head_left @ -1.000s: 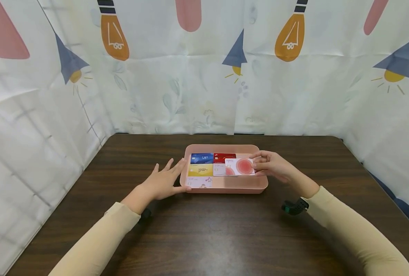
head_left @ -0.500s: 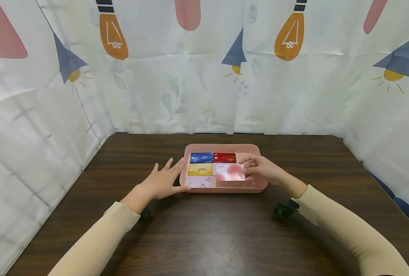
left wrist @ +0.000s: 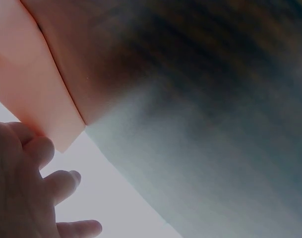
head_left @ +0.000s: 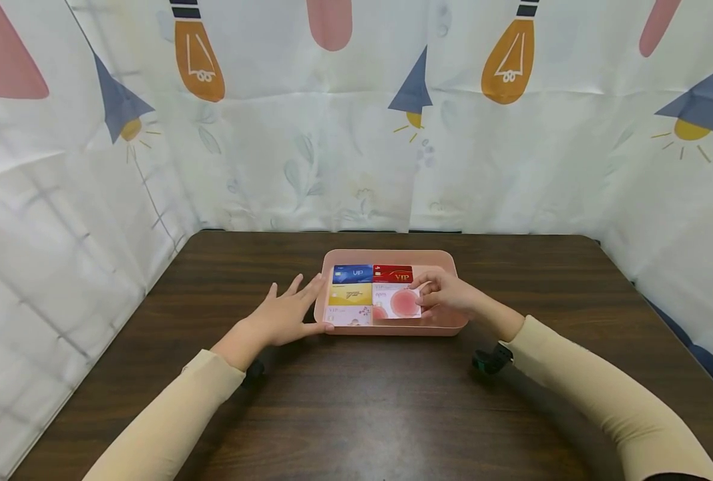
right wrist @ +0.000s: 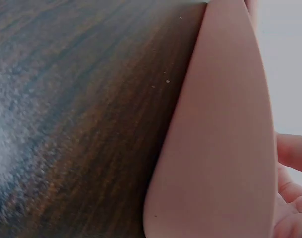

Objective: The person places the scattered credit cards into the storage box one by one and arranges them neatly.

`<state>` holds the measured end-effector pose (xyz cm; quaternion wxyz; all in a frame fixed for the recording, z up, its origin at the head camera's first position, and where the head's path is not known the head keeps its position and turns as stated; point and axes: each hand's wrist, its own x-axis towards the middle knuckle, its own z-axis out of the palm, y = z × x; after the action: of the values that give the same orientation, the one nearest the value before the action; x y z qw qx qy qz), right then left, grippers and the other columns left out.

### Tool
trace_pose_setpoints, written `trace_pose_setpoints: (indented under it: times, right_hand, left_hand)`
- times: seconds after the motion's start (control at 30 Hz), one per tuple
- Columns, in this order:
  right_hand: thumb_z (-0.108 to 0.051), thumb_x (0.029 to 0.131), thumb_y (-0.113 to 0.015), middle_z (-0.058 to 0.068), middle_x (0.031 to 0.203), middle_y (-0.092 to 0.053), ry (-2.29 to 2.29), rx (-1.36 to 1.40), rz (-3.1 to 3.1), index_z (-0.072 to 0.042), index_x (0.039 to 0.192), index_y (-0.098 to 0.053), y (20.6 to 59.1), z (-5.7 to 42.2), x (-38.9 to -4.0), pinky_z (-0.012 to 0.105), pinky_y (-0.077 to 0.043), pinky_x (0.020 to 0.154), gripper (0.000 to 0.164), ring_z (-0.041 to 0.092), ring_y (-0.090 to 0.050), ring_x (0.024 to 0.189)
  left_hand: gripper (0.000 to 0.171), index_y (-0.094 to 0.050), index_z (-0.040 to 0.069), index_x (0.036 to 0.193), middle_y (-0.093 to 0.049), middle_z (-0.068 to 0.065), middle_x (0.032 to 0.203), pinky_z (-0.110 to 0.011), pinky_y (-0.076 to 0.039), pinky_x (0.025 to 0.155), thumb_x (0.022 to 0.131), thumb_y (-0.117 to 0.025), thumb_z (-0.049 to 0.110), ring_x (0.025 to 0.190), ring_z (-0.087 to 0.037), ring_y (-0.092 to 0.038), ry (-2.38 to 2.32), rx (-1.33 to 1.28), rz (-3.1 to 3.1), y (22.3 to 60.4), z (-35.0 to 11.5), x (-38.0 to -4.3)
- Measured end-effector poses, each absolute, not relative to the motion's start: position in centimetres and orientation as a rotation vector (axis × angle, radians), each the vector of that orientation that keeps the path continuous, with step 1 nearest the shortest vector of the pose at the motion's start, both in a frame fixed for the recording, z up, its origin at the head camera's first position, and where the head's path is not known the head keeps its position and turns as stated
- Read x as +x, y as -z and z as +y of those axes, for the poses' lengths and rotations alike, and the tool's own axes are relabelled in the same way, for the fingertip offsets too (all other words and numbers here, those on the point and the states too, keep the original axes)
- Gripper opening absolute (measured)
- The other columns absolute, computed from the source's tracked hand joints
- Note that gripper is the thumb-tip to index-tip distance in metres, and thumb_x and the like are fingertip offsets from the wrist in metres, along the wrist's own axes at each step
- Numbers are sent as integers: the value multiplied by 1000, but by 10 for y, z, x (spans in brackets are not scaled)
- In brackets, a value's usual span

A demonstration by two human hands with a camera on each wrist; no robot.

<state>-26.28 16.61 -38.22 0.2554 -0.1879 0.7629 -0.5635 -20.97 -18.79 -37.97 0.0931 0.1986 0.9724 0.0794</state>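
My right hand [head_left: 446,294] pinches the right edge of a white card with pink circles [head_left: 395,302], held over the pink tray [head_left: 443,323]. Part of a pale VIP card [head_left: 383,286] peeks out behind it. Also lying in the tray are a blue VIP card [head_left: 353,274], a red VIP card [head_left: 392,273], a yellow card [head_left: 350,294] and a pale card with flowers [head_left: 348,315]. Fingers spread, my left hand [head_left: 281,314] touches the tray's left rim. In the right wrist view the tray wall [right wrist: 215,139] hides most of the right hand.
The dark wood table [head_left: 356,401] extends around the tray on every side. Behind it hangs a white patterned curtain [head_left: 356,167], which also lines the left and right sides.
My right hand has moved left and nearer to me with the pink-circle card, uncovering the red card and covering most of the pale VIP card. The left hand stays on the rim.
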Motion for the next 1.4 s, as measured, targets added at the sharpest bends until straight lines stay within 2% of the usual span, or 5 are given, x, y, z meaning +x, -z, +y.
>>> trace_pose_setpoints:
  times: [0.33,0.8,0.97,1.17,1.4]
  right_hand:
    - [7,99,-60,10,84,-55,1506,-372,2033,12,127,-52,385,161,-260,29,-60,67,30,16,-63,66]
    - [1,99,-61,10,87,-58,1420,-346,2050,6,123,-53,392,157,-258,25,-59,66,26,17,-60,67]
    - [1,92,-70,11,87,-61,1367,-387,2071,4,122,-53,391,158,-257,22,-56,64,35,18,-59,70]
    - [-5,81,-82,11,99,-59,1105,-608,2319,1,123,-55,388,155,-254,23,-51,63,50,21,-53,81]
    - [-7,82,-85,9,94,-56,965,-653,2420,-1,122,-56,383,152,-253,26,-48,64,49,21,-52,78]
  left_hand:
    - [103,-13,14,167,-18,-10,170,-74,-7,115,93,-56,72,155,-39,-11,-244,588,2878,379,-188,-209]
    - [104,-12,14,167,-19,-10,170,-74,-7,115,93,-56,72,155,-39,-12,-238,582,2882,379,-188,-209]
    - [103,-12,14,167,-19,-10,170,-74,-7,115,93,-56,72,155,-39,-12,-236,584,2883,379,-188,-209]
    - [103,-12,14,167,-18,-9,170,-74,-7,115,93,-56,72,155,-39,-11,-230,586,2885,380,-188,-209]
    - [103,-13,15,167,-18,-8,170,-74,-8,115,93,-56,72,155,-39,-12,-212,591,2894,380,-188,-209]
